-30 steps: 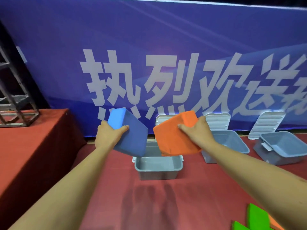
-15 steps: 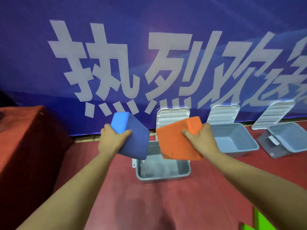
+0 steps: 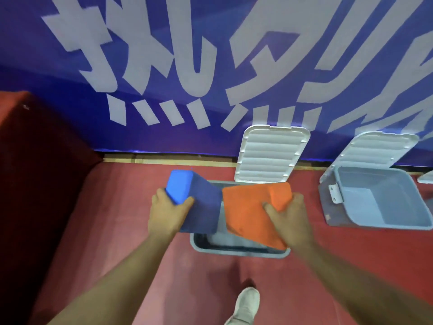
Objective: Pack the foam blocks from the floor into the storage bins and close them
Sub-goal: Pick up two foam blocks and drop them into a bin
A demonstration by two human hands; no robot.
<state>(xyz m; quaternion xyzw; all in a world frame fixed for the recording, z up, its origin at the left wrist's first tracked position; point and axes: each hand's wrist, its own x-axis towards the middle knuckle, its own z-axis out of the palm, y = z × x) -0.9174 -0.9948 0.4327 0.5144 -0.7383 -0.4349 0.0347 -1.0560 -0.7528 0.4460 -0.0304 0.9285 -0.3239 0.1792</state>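
Observation:
My left hand grips a blue foam block, tilted, by its upper end. My right hand grips an orange foam block, also tilted. Both blocks hang side by side over the open grey storage bin on the red floor, hiding most of its inside. The bin's white ribbed lid stands open against the blue banner.
A second grey bin with its lid open stands to the right. A red-covered platform rises on the left. The blue banner wall runs behind the bins. My shoe shows on the red floor below.
I have stepped closer and looked down; both hands have lowered the blocks over the bin. The third bin and the green blocks have left the view.

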